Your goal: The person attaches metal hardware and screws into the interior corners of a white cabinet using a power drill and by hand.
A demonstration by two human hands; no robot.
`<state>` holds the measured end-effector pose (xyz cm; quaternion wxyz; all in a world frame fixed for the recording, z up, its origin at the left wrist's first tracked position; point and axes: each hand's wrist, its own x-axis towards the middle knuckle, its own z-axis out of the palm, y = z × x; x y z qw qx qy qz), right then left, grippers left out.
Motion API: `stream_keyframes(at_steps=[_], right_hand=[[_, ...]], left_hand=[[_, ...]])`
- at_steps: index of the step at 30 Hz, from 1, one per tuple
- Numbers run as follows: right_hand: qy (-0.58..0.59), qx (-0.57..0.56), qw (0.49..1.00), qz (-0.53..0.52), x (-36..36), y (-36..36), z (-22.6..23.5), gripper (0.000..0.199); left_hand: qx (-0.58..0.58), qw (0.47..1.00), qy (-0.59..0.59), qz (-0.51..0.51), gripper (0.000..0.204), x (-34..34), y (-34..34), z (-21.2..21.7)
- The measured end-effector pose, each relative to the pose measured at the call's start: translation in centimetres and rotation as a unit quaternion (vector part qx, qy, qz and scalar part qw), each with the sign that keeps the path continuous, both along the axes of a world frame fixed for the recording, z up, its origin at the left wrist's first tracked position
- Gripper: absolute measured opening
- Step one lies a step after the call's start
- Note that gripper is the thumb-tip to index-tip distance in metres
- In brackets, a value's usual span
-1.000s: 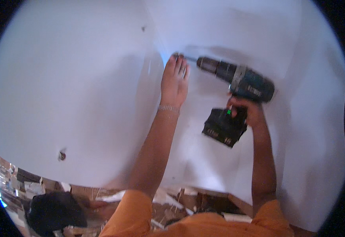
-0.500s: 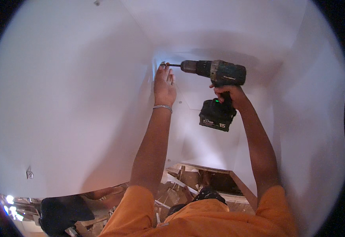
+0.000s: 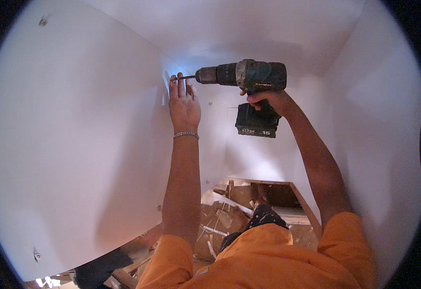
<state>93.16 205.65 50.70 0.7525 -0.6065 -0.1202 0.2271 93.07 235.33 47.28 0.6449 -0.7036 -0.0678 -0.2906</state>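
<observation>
A dark green and black cordless drill (image 3: 262,74) is in my right hand (image 3: 275,102), its fingers wrapped round the grip. The drill lies level, its chuck pointing left and its battery hanging below. A thin dark bit (image 3: 187,77) runs from the chuck to the fingertips of my left hand (image 3: 185,107). Those fingers reach up along the left white panel (image 3: 90,125), thumb and fingertips pinched about the bit's tip. A small piece shows between them, too small to name. Bluish light falls on the panel corner just behind them.
White panels meet at a corner above, with another white wall (image 3: 374,125) at my right. Small metal fittings (image 3: 37,256) dot the left panel. Below, wood scraps (image 3: 225,219) litter the floor beside a dark opening (image 3: 280,195). A person's dark clothing (image 3: 102,265) shows at lower left.
Both hands and the drill have shifted left in the view, as the view itself turned a little. The drill bit stays at my left fingertips.
</observation>
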Motion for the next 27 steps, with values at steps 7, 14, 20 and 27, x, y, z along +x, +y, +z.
stream_keyframes(at_steps=[7,14,20,27], right_hand=[[-0.003,-0.013,1.000,-0.002,-0.1,-0.2,-0.6,0.026],[0.009,0.044,0.999,0.019,1.5,1.0,-2.3,0.024],[0.027,0.049,0.998,0.021,3.2,0.0,-3.9,0.021],[0.009,-0.008,0.999,0.037,4.1,-0.1,-2.6,0.019]], left_hand=[[0.590,0.759,0.009,0.275,0.041,0.2,-2.5,2.0],[0.410,0.872,-0.128,0.236,0.040,3.3,-0.2,-2.3],[0.885,0.274,0.099,0.363,0.030,4.1,-3.9,-0.8],[0.875,0.263,0.149,0.378,0.029,3.9,-5.1,0.7]])
